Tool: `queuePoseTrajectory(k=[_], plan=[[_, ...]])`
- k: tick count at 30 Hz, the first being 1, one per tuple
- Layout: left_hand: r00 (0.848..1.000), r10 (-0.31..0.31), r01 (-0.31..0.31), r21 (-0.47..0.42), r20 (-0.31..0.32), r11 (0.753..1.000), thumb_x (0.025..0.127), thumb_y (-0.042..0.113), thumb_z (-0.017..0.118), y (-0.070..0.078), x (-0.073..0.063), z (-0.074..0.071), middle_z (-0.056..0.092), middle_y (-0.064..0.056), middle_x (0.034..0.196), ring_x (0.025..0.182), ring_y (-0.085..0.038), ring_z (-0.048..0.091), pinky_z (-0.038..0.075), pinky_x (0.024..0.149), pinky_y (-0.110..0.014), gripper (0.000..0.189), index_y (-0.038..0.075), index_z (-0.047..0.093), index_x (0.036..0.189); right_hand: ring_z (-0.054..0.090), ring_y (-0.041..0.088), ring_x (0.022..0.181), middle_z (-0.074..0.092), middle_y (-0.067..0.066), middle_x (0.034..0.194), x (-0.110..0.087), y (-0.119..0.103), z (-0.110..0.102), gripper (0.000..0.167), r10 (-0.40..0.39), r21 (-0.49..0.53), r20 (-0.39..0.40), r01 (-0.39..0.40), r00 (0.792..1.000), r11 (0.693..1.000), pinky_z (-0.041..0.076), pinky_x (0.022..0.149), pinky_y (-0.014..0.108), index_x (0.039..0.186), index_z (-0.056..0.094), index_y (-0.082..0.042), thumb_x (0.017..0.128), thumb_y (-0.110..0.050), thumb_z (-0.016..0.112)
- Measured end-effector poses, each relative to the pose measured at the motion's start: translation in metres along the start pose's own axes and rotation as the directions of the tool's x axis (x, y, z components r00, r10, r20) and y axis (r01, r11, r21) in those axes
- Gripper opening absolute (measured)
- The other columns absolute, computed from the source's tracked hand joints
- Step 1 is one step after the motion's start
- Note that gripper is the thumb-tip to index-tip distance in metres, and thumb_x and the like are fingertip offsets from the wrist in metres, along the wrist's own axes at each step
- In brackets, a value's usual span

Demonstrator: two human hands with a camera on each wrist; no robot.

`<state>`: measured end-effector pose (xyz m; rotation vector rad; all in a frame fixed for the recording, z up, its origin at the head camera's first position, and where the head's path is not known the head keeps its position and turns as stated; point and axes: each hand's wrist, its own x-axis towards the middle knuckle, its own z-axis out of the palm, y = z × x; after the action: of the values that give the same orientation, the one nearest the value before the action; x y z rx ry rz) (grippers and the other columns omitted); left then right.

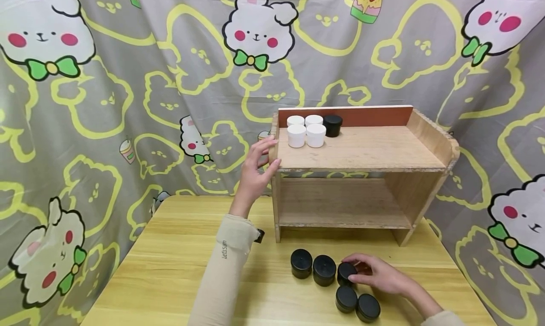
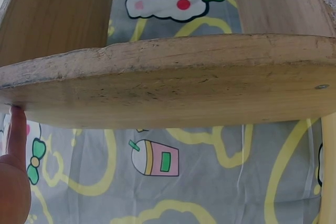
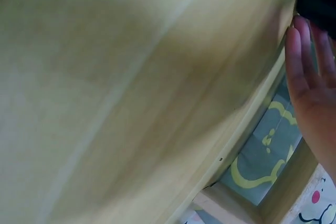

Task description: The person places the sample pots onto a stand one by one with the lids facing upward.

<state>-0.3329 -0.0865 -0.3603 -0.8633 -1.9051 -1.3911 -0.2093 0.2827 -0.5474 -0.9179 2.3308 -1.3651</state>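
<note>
The left hand [image 1: 254, 166] lies spread along the outer left edge of the wooden shelf unit [image 1: 374, 148], fingers extended and touching the panel, enclosing no jar; presumably that contact steadies the unit. Four white jars [image 1: 296, 136] fill the top board's left end in a compact two-by-two block, which leaves wood free to their right. Below, on the desk [image 1: 179, 250], stand two black jars [image 1: 324, 270], near enough for easy reach. Back above, one black jar [image 1: 332, 126] sits beside the rear white pair, seemingly extending that row. Farther right on the desk, the right hand [image 1: 379, 275] pinches a smaller-looking black jar [image 1: 346, 272] between thumb and fingers, opened only to its width, probably for control; whether it is lifted cannot be told. Two more black jars [image 1: 368, 308] stand just in front.
</note>
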Motion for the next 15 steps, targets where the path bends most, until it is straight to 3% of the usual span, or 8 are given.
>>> queuePoseTrajectory(k=[8,15], plan=[[1.000,0.004,-0.003,0.014,-0.001,1.000,0.097,0.012,0.072,0.0003,0.0001,0.0003,0.050,0.000,0.155,0.124,-0.029,0.062,0.060,0.099,-0.043,0.045,0.016,0.061,0.141,0.065,0.002,0.095,0.071,0.008,0.110,0.0058,-0.0009,0.0027,0.035,0.047,-0.133,-0.124,-0.063,0.991,0.989,0.058,0.081,0.023,0.128,0.062,0.000,0.103,-0.024,0.066],[1.000,0.011,-0.012,0.027,0.003,1.000,0.098,0.013,0.071,-0.0007,-0.0001,0.0000,0.050,0.001,0.155,0.123,-0.028,0.062,0.060,0.099,-0.044,0.044,0.016,0.060,0.141,0.065,0.001,0.099,0.068,0.017,0.123,0.0072,-0.0035,0.0024,0.038,0.100,-0.098,-0.186,-0.120,0.977,0.988,0.059,0.082,0.023,0.131,0.060,0.000,0.102,-0.024,0.066]])
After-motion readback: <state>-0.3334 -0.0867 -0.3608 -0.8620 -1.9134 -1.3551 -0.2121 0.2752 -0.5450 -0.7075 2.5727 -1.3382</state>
